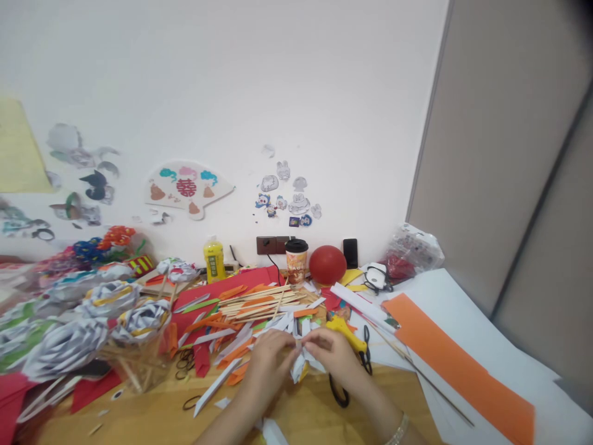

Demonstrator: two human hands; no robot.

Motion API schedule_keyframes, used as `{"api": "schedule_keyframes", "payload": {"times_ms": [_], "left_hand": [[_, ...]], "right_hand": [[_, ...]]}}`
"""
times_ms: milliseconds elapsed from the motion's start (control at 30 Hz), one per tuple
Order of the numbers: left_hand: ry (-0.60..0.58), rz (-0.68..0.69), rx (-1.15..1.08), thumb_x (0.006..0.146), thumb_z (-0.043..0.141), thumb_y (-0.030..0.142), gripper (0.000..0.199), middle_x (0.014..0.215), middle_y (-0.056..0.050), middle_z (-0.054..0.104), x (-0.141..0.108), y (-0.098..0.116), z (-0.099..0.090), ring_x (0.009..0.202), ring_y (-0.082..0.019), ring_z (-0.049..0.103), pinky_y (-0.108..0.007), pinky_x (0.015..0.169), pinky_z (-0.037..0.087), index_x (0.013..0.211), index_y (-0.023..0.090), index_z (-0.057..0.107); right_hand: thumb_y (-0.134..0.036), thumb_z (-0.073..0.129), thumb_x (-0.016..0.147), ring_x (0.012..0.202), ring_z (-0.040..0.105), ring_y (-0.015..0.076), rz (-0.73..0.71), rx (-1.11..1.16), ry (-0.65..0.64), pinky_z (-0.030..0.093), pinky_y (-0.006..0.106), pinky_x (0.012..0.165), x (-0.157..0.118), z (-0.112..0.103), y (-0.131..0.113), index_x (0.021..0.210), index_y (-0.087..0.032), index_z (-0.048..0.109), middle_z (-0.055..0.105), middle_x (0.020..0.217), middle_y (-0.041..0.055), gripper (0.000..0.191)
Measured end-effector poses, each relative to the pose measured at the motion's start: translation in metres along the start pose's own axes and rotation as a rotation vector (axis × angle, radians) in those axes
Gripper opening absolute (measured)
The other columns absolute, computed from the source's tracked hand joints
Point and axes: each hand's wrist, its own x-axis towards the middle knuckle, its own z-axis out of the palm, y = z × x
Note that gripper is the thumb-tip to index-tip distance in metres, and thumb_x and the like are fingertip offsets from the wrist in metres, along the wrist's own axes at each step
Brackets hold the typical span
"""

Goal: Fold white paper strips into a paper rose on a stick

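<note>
My left hand (273, 358) and my right hand (328, 352) meet over the wooden table near the middle. The fingers of both are pinched together at a small piece of white folded paper (299, 366), which hangs between them with a bit of yellow at its lower end. Fingertips hide part of the paper. Just beyond the hands are loose orange, white and green paper strips (227, 352) and a pile of thin wooden sticks (259, 303). A yellow glue gun (345, 330) rests beside my right hand, near black-handled scissors (340, 392).
White paper roses (69, 346) crowd the left side. Along the wall stand a yellow bottle (214, 259), a lidded cup (296, 259), a red balloon (327, 264) and a phone (351, 253). Orange paper (458, 364) lies over white sheets (528, 377) at right.
</note>
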Motion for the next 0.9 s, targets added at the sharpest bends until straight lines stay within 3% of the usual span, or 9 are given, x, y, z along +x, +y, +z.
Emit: {"api": "schedule_keyframes", "payload": {"times_ms": [367,667,900], "left_hand": [[-0.009,-0.04,0.017,0.071,0.063,0.025,0.007,0.075,-0.003,0.065,0.002,-0.007,0.001,0.075,-0.021,0.057,-0.033,0.07,0.043,0.072,0.019,0.06],[-0.05,-0.03,0.057,0.069,0.065,0.031,0.012,0.076,-0.003,0.066,0.002,-0.004,-0.001,0.077,-0.021,0.056,-0.033,0.071,0.039,0.073,0.02,0.062],[-0.085,-0.029,0.09,0.072,0.061,0.034,0.014,0.075,-0.002,0.065,0.003,-0.003,-0.003,0.078,-0.021,0.055,-0.034,0.072,0.035,0.07,0.02,0.06]], "right_hand": [[-0.019,0.054,0.076,0.082,0.058,0.0189,-0.086,-0.195,-0.018,0.044,0.031,0.077,-0.004,0.0,-0.004,0.085,-0.019,0.067,0.064,0.083,0.0046,0.016],[-0.015,0.059,0.071,0.083,0.054,0.017,-0.155,-0.195,-0.018,0.042,0.027,0.075,-0.004,0.002,-0.003,0.07,-0.018,0.061,0.057,0.081,0.0018,0.004],[-0.015,0.053,0.073,0.074,0.053,0.0149,-0.01,-0.11,-0.11,0.041,0.024,0.067,-0.005,0.001,-0.005,0.073,-0.018,0.057,0.055,0.074,-0.0001,0.004]]}}
